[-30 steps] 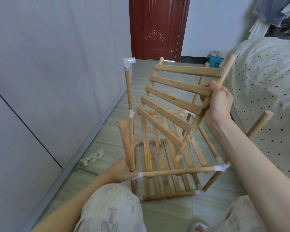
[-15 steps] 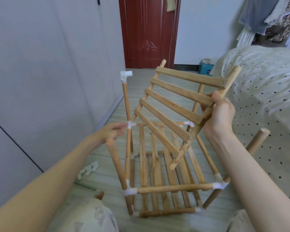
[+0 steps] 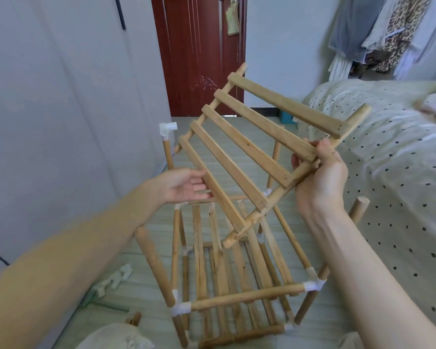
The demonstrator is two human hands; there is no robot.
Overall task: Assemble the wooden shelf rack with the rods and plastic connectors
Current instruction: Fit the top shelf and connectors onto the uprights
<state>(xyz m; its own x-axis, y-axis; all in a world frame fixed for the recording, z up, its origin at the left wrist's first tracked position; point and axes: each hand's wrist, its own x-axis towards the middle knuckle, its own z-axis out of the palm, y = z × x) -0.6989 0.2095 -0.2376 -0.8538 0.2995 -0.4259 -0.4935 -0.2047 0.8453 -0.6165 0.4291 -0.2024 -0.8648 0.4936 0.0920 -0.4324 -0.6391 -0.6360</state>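
Head | R hand (image 3: 320, 182) grips slat panel (image 3: 247, 152) | L hand (image 3: 184, 186) under

Pale, matt bare wood on slatted panel (image 3: 247, 157) and rack rods (image 3: 244, 297); glossy white plastic connector (image 3: 167, 128); dark red lacquered door (image 3: 202, 54); dotted cloth bedspread (image 3: 398, 172).

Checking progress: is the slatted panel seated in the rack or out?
Out: the panel is tilted above the rack, held by both hands.
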